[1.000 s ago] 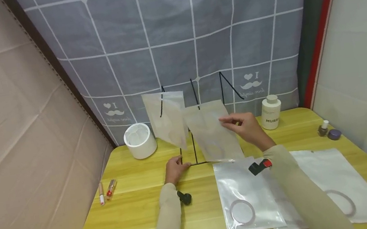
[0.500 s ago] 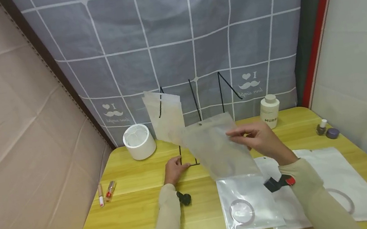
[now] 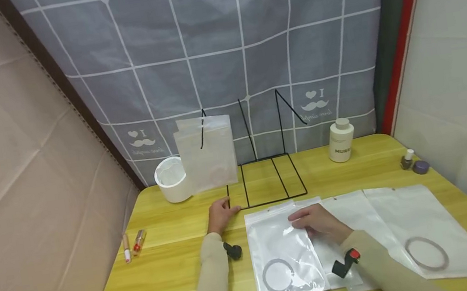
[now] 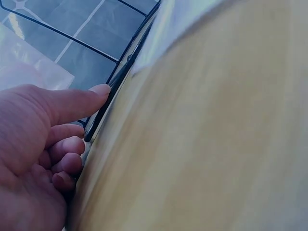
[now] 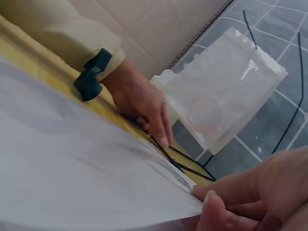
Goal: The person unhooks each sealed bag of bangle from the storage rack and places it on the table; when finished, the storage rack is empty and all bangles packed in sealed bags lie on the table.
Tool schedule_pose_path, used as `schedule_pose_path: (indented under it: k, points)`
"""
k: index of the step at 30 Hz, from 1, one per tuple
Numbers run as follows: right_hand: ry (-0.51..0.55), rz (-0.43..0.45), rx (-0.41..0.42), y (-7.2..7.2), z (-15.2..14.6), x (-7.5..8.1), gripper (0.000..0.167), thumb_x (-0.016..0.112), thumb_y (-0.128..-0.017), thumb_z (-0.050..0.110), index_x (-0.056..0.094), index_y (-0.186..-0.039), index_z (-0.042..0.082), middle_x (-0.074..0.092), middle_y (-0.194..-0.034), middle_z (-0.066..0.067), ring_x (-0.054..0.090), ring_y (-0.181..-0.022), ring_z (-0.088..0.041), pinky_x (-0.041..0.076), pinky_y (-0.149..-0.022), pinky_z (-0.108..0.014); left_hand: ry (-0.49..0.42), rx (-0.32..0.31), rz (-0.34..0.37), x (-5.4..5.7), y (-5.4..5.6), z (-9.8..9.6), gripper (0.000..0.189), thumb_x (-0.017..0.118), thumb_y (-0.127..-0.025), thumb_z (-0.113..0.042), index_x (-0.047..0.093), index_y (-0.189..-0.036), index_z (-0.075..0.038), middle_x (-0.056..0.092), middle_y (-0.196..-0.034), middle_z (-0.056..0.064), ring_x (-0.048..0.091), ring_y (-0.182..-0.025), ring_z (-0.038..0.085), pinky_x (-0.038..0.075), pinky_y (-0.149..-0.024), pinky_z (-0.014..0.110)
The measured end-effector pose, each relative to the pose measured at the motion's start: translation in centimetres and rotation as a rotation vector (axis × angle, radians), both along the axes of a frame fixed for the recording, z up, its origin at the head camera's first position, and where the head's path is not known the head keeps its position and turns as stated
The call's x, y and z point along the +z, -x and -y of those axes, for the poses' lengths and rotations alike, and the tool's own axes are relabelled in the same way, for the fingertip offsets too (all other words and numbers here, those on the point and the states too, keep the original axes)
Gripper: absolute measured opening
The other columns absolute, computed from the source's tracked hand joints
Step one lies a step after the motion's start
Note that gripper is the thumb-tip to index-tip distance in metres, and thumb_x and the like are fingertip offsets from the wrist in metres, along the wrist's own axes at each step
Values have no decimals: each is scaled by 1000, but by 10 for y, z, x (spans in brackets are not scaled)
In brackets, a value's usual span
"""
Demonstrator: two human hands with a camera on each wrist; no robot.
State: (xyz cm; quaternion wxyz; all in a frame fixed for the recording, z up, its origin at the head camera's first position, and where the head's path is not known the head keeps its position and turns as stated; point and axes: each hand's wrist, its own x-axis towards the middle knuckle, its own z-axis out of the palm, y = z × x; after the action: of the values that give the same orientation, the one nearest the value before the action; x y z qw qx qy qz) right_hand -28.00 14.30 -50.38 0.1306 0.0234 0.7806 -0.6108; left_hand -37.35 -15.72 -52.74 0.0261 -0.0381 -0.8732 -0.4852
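My left hand (image 3: 220, 215) grips the front left corner of a black wire display rack (image 3: 280, 123), with the thumb (image 4: 82, 105) on the rod in the left wrist view. My right hand (image 3: 317, 222) pinches the upper right edge of a clear-fronted plastic bag (image 3: 275, 240), which bears a ring mark near its bottom. This bag overlaps other bags on the table. In the right wrist view, the pinched edge lies between thumb and fingers. Several whitish bags (image 3: 209, 164) hang from the rack's left hook; its middle and right hooks carry nothing.
Larger white bags (image 3: 422, 223) lie at the right of the wooden table. A white round container (image 3: 174, 187) stands behind left, and a white bottle (image 3: 341, 142) behind right. Two lipstick-like tubes (image 3: 138, 242) lie left; a small bottle (image 3: 407, 161) and purple jar (image 3: 420, 167) sit right.
My right hand has drawn the bag off the middle hook and brought it down toward me, over the other bags. The left hand keeps its hold. The hanging bags have swung to face forward.
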Motion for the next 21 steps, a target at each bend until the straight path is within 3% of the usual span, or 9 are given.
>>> schedule_pose_path:
  k: [5, 12, 15, 21]
  points:
    - [-52, -23, -12, -3, 24, -6, 21, 77, -82, 1, 77, -103, -2, 70, -88, -9, 47, -48, -8, 44, -48, -23, 0, 11, 17, 0, 2, -1, 56, 80, -87, -18, 61, -135, 4, 39, -64, 1, 31, -57, 16, 33, -58, 32]
    - [-148, -67, 13, -1, 46, -5, 20, 77, -83, 1, 78, -102, 1, 72, -90, -10, 51, -44, -9, 48, -47, -24, 21, 19, 9, -1, 4, -2, 57, 82, -85, -18, 62, -133, 5, 38, -66, 0, 33, -60, 16, 32, -59, 31]
    - [-199, -98, 54, -2, 51, -4, 20, 77, -84, 5, 78, -104, 3, 72, -90, -8, 54, -46, -10, 50, -48, -26, 27, 27, 12, 0, 4, -2, 58, 83, -85, -17, 62, -133, 6, 38, -67, 0, 34, -62, 16, 33, -61, 31]
    - [-372, -170, 111, 4, 43, 4, 19, 76, -88, 20, 80, -106, 13, 61, -80, -4, 53, -64, -15, 44, -57, -28, 44, 36, 17, 2, 4, -3, 59, 83, -85, -18, 61, -134, 6, 38, -66, -1, 34, -61, 15, 35, -63, 31]
